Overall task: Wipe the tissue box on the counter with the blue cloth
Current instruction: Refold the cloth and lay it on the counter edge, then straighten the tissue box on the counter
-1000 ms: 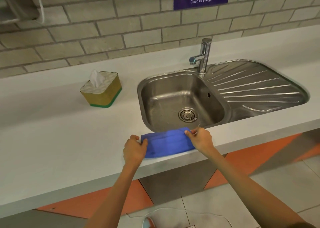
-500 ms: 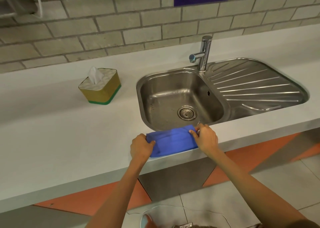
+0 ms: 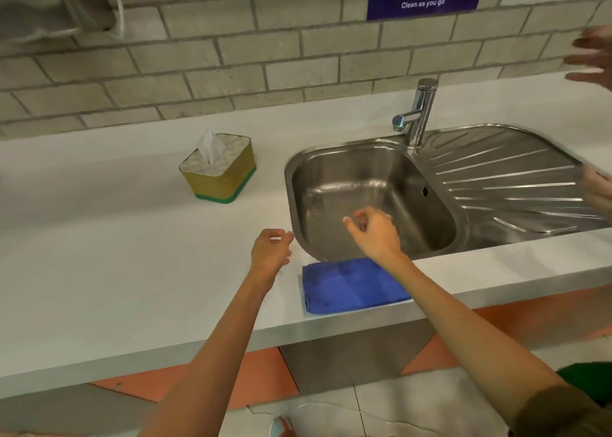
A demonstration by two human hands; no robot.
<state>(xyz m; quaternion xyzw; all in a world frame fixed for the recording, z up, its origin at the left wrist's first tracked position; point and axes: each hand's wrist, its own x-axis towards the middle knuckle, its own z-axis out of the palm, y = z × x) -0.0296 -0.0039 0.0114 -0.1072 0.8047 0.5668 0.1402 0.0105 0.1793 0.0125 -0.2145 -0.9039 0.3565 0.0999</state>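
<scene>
The blue cloth (image 3: 351,286) lies folded flat at the front edge of the white counter (image 3: 116,271), just in front of the sink. My left hand (image 3: 270,252) hovers left of and above the cloth, fingers loosely curled, holding nothing. My right hand (image 3: 374,231) is raised over the sink's front rim, beyond the cloth, fingers loosely bent and empty; its forearm crosses the cloth's right corner. The tissue box (image 3: 218,168), gold with a green base and a white tissue sticking up, stands on the counter to the far left of the sink.
A steel sink (image 3: 371,198) with a drainboard (image 3: 516,184) and a tap (image 3: 419,115) fills the right of the counter. A brick wall runs behind. Another person's hands (image 3: 592,62) show at the right edge.
Both hands have let go of the blue cloth and lifted away from it toward the sink. The cloth stays flat at the counter edge. Another person's hands appeared at the right.
</scene>
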